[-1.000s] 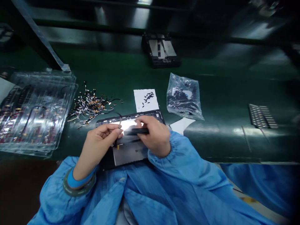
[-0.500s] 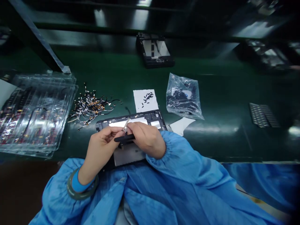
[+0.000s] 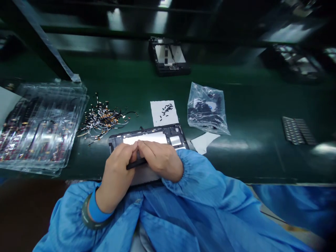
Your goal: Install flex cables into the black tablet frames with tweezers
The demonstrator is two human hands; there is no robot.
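A black device chassis (image 3: 172, 131) with silvery panels lies at the bench's front edge, its near part under my hands. My left hand (image 3: 119, 168) is closed, fingertips pinched against those of my right hand over the chassis; whatever lies between them is hidden. From my closed right hand (image 3: 161, 159) a black stick-like tool (image 3: 135, 163) juts left across the palm side of my left hand. A small black cable end (image 3: 141, 128) shows at the chassis's far edge. Beyond it, a white paper sheet (image 3: 156, 117) bears several tiny black pieces.
Left of the chassis lies a tangled heap of small cables (image 3: 105, 117). Stacked clear plastic trays (image 3: 63, 147) with parts stand farther left. To the right are a clear bag (image 3: 220, 105) of black parts, white paper scraps (image 3: 203, 141) and a sheet of small pads (image 3: 295, 131). Another chassis (image 3: 173, 70) sits behind.
Both hands' fingertips have drawn together. The thin pale cable that stood up between them is now lowered or covered. The rear chassis has shifted slightly left.
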